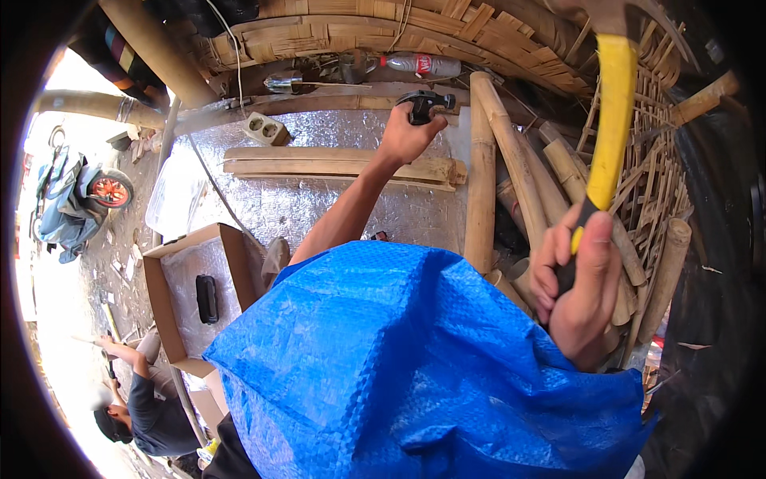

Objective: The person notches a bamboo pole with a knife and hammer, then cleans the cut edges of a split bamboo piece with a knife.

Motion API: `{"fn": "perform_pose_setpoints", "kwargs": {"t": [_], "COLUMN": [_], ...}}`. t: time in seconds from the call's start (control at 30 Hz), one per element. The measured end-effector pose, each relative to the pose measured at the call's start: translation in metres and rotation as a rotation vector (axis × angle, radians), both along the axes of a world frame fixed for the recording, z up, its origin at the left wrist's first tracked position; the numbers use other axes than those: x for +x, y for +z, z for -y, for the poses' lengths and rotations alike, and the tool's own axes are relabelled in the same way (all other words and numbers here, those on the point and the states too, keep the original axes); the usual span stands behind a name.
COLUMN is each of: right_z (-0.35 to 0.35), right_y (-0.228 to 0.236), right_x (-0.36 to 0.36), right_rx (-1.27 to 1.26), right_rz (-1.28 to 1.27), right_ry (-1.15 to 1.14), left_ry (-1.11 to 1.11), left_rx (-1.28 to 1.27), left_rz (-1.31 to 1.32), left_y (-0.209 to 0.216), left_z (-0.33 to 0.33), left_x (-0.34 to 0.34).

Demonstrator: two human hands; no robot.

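My right hand (576, 283) grips the black grip of a yellow-handled hammer (611, 120), whose shaft rises toward the top right; its head is cut off by the frame's rim. My left hand (408, 136) reaches far forward and closes on a black hand tool (425, 104) lying at the far edge of a silver foil-covered surface (319, 199). A blue woven tarpaulin (415, 367) covers my lap and hides everything under it.
Bamboo poles (481, 184) and split strips (335, 164) lie across the foil. A woven bamboo wall (383, 32), a plastic bottle (419, 64) and a socket block (267, 128) are beyond. A cardboard box (179, 295) holds a dark object. Another person (144, 403) crouches lower left.
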State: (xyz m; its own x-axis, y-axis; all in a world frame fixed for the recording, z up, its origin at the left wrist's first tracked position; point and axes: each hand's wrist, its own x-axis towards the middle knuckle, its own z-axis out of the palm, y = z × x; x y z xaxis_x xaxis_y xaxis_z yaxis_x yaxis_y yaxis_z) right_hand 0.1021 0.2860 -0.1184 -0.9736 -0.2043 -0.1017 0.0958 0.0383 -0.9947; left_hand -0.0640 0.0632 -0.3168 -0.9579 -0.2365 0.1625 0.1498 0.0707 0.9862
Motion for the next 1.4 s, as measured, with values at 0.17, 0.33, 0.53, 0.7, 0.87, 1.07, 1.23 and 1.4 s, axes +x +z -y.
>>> {"fn": "perform_pose_setpoints", "kwargs": {"t": [0.17,0.33,0.53,0.7,0.87,1.07,1.23,1.4], "right_z": [0.012,0.032,0.014,0.034,0.019,0.028,0.029,0.014], "right_y": [-0.028,0.013,-0.019,0.028,-0.038,-0.010,0.012,-0.036], "right_x": [-0.019,-0.007,-0.024,-0.017,-0.014,-0.013,-0.004,-0.006], "right_rx": [0.359,0.099,0.548,0.043,0.645,0.250,0.405,0.350], "right_rz": [0.112,0.074,0.135,-0.213,-0.019,-0.313,0.120,-0.217], "right_ry": [0.144,0.038,0.087,-0.103,0.139,-0.168,0.096,-0.088], "left_ry": [0.015,0.024,0.016,0.004,0.010,-0.014,0.092,-0.071], "left_rx": [-0.057,-0.101,-0.149,-0.123,-0.096,-0.138,-0.211,-0.128], "left_rz": [-0.099,-0.083,-0.191,-0.113,-0.203,-0.210,-0.195,-0.144], "left_y": [0.011,0.012,0.005,0.017,0.007,0.012,0.007,0.016], "left_z": [-0.016,-0.007,-0.022,-0.007,-0.014,-0.025,0.007,-0.032], "left_x": [0.000,0.015,0.005,0.021,0.017,0.018,0.014,0.010]}}
